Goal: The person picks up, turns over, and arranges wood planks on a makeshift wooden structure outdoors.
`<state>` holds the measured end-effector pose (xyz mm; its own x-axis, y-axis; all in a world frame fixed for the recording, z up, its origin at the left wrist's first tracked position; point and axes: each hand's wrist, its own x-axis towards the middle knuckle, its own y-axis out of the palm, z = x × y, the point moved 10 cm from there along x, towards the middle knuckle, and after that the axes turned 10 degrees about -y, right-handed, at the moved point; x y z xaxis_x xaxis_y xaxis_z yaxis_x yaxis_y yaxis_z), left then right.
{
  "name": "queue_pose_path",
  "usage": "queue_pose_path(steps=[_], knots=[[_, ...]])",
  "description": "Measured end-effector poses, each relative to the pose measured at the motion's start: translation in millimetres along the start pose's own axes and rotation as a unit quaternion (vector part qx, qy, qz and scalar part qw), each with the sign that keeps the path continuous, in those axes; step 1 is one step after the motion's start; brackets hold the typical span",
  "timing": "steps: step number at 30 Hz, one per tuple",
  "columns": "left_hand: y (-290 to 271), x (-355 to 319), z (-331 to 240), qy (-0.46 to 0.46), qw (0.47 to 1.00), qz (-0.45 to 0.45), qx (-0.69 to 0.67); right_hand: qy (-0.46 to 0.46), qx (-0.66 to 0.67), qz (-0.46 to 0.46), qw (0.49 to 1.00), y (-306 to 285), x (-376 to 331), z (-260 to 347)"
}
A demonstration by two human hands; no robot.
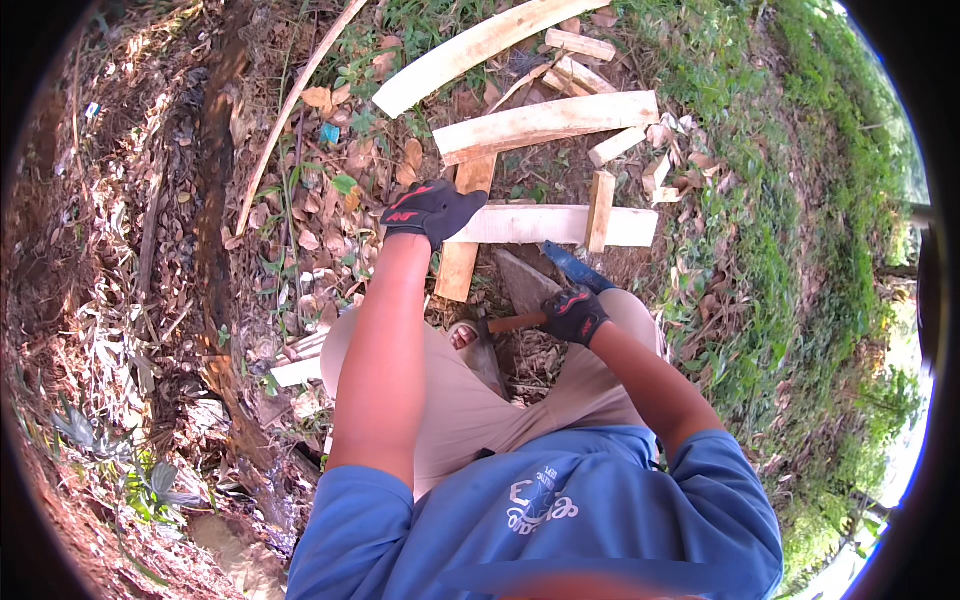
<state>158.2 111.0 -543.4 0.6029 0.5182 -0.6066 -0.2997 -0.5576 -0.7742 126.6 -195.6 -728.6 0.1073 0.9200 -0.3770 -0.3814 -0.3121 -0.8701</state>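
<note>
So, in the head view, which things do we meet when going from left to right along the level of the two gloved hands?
Dry leaves → left hand pressing on the pale plank → short upright wood piece → right hand gripping a wooden handle lies lower → grass.

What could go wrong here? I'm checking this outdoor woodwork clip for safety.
1. The left hand presses on the end of the plank, so a swing of the tool in the right hand might land near its fingers.
2. The sandalled foot sits bare just beside the tool's handle; a slip could hit it.
3. The plank lies on loose offcuts and leaves, so it may shift.
</note>
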Motion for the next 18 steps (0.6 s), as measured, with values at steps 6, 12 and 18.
queue_pose_path(steps=[6, 12, 18], knots=[[7.1, 5.7, -8.9, 0.008, 0.998, 0.065, 0.011, -0.048, -0.036, -0.103, 0.993, 21.7, -4.3, 21.9], [9.0, 2.2, -23.4, -0.007, 0.996, 0.082, 0.044, -0.024, 0.023, 0.043, 0.999, 22.8, -11.0, 18.9], [15.9, 6.7, -25.3, 0.000, 0.996, 0.088, 0.027, 0.117, 0.085, -0.099, 0.985, -67.6, -14.8, -72.0]])
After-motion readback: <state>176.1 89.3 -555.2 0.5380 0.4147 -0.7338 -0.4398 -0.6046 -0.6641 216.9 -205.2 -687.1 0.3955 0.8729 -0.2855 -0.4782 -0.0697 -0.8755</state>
